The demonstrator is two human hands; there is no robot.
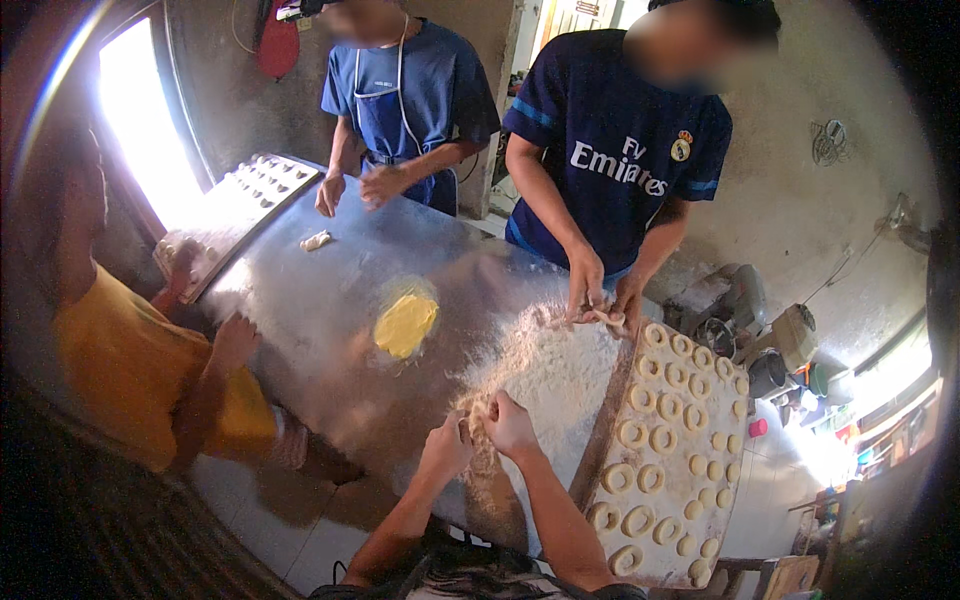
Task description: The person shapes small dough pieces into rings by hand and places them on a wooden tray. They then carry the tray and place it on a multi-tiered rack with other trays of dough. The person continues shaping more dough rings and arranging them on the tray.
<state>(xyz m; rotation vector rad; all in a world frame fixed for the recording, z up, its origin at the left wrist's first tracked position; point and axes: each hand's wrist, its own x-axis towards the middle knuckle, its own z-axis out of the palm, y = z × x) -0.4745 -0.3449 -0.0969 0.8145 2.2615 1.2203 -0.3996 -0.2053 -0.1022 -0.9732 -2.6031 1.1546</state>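
I have the left hand (447, 447) and right hand (510, 425) closed on one piece of dough (479, 419), at the flour heap (560, 362), toward the table's (320, 380) near edge. Pinch lightly and evenly; dust against sticking or tearing. Count: one flour heap, one yellow slab (406, 325), two boards (672, 492), three co-workers (615, 120)

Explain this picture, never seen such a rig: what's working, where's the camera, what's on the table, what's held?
No machine: a person's bare left hand and right hand, forearms entering from below. The view comes from a fisheye camera on that person's head, looking down, so straight edges bend. On the table lie flour, a yellow mass and a small dough piece; a board at right carries dough rings and rounds. Both hands' fingers grip a floury strip, apparently dough. Other hands belong to co-workers.
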